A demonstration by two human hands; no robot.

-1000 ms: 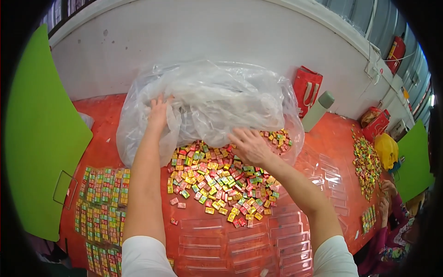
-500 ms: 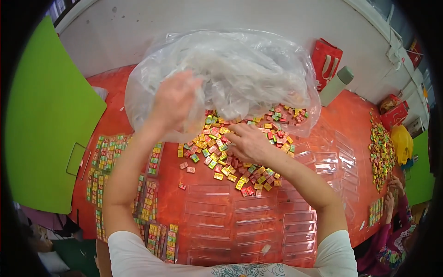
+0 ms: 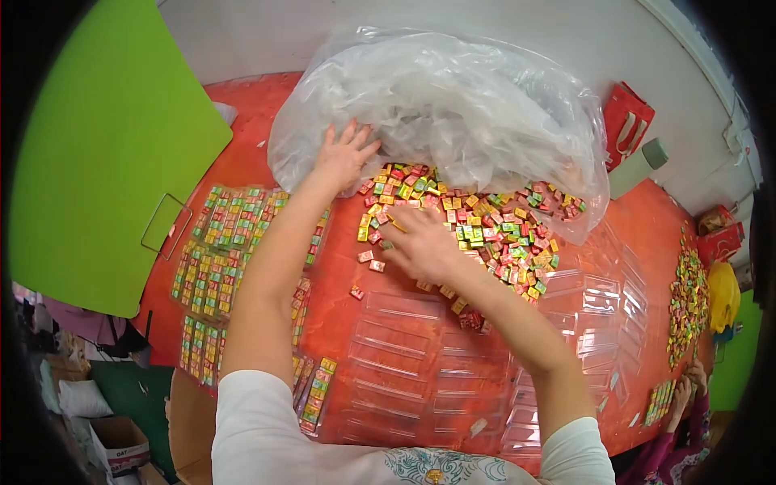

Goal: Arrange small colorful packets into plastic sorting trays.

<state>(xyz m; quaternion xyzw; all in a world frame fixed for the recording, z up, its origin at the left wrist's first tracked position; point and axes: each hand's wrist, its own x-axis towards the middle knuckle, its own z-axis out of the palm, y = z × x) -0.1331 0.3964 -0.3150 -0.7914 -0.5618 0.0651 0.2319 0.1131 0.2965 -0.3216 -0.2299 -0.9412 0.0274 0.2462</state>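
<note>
A large clear plastic bag (image 3: 453, 97) lies crumpled at the far side of the red table. My left hand (image 3: 343, 158) rests on its left part with fingers spread, open. In front of the bag is a heap of small wrapped candy-like pieces (image 3: 505, 242) in yellow, red, pink and green; some on the right lie under the bag's film. My right hand (image 3: 424, 246) is over the heap's left part, fingers apart and slightly bent, at the pieces. Whether a fingertip presses on one is unclear. A few loose pieces (image 3: 365, 257) lie left of the heap.
Rows of empty clear trays (image 3: 396, 347) cover the near table (image 3: 339, 323). Filled trays (image 3: 210, 275) lie at left, beside a green panel (image 3: 113, 162). A bottle (image 3: 638, 168) and red bag (image 3: 626, 121) stand far right. Another person's hands (image 3: 687, 392) work by a second heap (image 3: 687, 299).
My left hand, earlier blurred and raised at the bag, now lies spread on it. More pieces show along the bag's edge. My right hand has shifted left over the heap. The whole view has shifted.
</note>
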